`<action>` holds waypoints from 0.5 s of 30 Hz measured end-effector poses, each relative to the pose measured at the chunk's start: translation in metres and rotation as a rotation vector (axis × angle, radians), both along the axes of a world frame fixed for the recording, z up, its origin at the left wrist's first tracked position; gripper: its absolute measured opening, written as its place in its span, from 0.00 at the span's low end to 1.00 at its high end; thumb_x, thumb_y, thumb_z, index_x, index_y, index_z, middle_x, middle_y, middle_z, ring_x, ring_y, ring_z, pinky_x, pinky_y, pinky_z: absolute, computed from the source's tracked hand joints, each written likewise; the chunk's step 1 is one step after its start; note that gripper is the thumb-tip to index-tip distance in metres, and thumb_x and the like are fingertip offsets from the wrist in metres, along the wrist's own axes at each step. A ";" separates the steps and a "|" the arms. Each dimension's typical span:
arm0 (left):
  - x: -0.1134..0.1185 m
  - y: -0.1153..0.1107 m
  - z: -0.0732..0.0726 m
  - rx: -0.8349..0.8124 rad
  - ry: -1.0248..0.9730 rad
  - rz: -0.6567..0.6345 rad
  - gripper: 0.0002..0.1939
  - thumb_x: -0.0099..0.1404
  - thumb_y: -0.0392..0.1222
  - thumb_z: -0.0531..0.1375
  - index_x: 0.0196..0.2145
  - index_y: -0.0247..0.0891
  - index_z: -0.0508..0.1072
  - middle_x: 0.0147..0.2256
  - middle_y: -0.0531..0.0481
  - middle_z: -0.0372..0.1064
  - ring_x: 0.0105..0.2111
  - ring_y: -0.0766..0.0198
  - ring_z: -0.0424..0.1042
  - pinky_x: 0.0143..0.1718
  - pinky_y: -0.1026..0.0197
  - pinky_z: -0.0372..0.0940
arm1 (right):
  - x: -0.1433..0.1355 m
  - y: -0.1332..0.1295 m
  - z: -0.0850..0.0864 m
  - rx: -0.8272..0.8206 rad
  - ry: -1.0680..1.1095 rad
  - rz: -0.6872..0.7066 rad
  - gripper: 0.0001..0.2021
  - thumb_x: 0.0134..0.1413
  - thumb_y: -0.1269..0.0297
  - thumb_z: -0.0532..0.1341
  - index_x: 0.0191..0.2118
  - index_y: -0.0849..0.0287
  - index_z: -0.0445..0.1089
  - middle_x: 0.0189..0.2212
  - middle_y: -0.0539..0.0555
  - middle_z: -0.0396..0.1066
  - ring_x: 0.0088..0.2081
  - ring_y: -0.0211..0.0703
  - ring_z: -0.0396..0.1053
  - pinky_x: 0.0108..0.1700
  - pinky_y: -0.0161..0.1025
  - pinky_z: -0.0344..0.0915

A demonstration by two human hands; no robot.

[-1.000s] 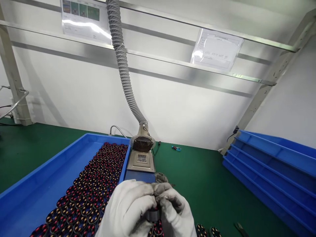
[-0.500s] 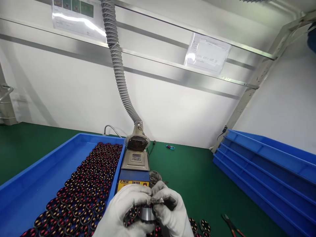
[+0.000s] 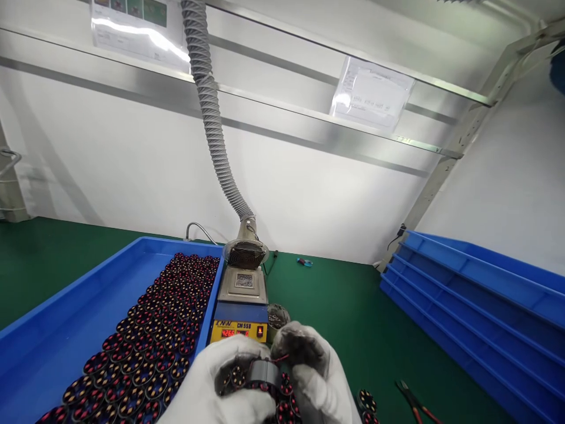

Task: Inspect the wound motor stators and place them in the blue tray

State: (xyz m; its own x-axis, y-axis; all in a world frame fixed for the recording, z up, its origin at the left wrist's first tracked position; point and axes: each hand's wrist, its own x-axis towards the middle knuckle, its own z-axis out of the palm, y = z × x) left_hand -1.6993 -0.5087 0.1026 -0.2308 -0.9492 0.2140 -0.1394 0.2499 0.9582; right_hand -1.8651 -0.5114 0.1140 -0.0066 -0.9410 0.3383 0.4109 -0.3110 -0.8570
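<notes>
Both my hands wear white gloves and meet at the bottom middle. My left hand point(image 3: 216, 386) and my right hand point(image 3: 315, 371) together hold a small round dark motor stator point(image 3: 262, 373) with red wire at its top. My right fingertips, soiled grey, pinch the wire end. Right behind the hands stands a small solder pot point(image 3: 241, 303) with a yellow front panel and red digits. A blue tray point(image 3: 66, 330) at the left holds several rows of the same wound stators point(image 3: 163, 330).
A grey ribbed fume hose point(image 3: 212, 118) drops to a mesh hood point(image 3: 245, 254) over the pot. Stacked blue trays point(image 3: 472, 306) sit at the right. Pliers point(image 3: 412, 400) and loose stators point(image 3: 366, 400) lie on the green mat point(image 3: 348, 318).
The hands have parted slightly and dropped lower in view, exposing the stator and the pot's lit display. The view has also shifted down since a second ago.
</notes>
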 end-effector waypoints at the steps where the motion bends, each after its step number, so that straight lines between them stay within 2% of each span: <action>1: 0.000 -0.001 -0.003 0.074 0.038 -0.036 0.17 0.47 0.37 0.62 0.38 0.42 0.73 0.34 0.52 0.74 0.34 0.58 0.74 0.33 0.63 0.71 | 0.002 0.003 0.002 0.044 0.036 0.034 0.19 0.29 0.53 0.72 0.30 0.57 0.75 0.26 0.52 0.71 0.29 0.41 0.66 0.33 0.37 0.62; 4: -0.003 -0.006 -0.013 0.089 0.102 -0.108 0.17 0.45 0.36 0.60 0.36 0.42 0.72 0.27 0.54 0.73 0.25 0.60 0.72 0.25 0.63 0.69 | 0.004 0.008 0.007 0.106 0.096 0.177 0.19 0.26 0.51 0.72 0.27 0.58 0.73 0.22 0.49 0.68 0.26 0.39 0.63 0.32 0.37 0.60; 7: -0.010 -0.009 -0.020 0.081 0.129 -0.102 0.12 0.44 0.35 0.59 0.30 0.42 0.73 0.22 0.57 0.71 0.20 0.62 0.69 0.22 0.65 0.66 | 0.003 0.008 0.008 0.096 0.115 0.203 0.19 0.28 0.50 0.72 0.24 0.58 0.71 0.20 0.47 0.64 0.24 0.36 0.58 0.30 0.36 0.56; 12: -0.013 -0.009 -0.013 0.085 0.145 -0.118 0.04 0.43 0.36 0.59 0.23 0.41 0.71 0.19 0.57 0.68 0.20 0.62 0.68 0.21 0.64 0.64 | -0.001 0.004 0.006 0.098 0.139 0.217 0.20 0.25 0.49 0.72 0.21 0.58 0.69 0.19 0.46 0.61 0.22 0.35 0.54 0.29 0.37 0.56; 15: -0.007 -0.006 -0.007 0.091 0.131 -0.101 0.10 0.41 0.36 0.62 0.26 0.40 0.73 0.25 0.53 0.72 0.25 0.58 0.71 0.26 0.63 0.68 | -0.002 0.004 0.007 0.089 0.167 0.201 0.21 0.22 0.49 0.73 0.20 0.58 0.68 0.20 0.47 0.62 0.23 0.36 0.56 0.29 0.37 0.56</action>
State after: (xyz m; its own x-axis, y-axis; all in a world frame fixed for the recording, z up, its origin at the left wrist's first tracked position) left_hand -1.7067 -0.5143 0.0959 -0.3020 -0.9393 0.1630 0.0093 0.1681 0.9857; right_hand -1.8667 -0.5078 0.1207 0.2320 -0.9439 0.2352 0.3075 -0.1582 -0.9383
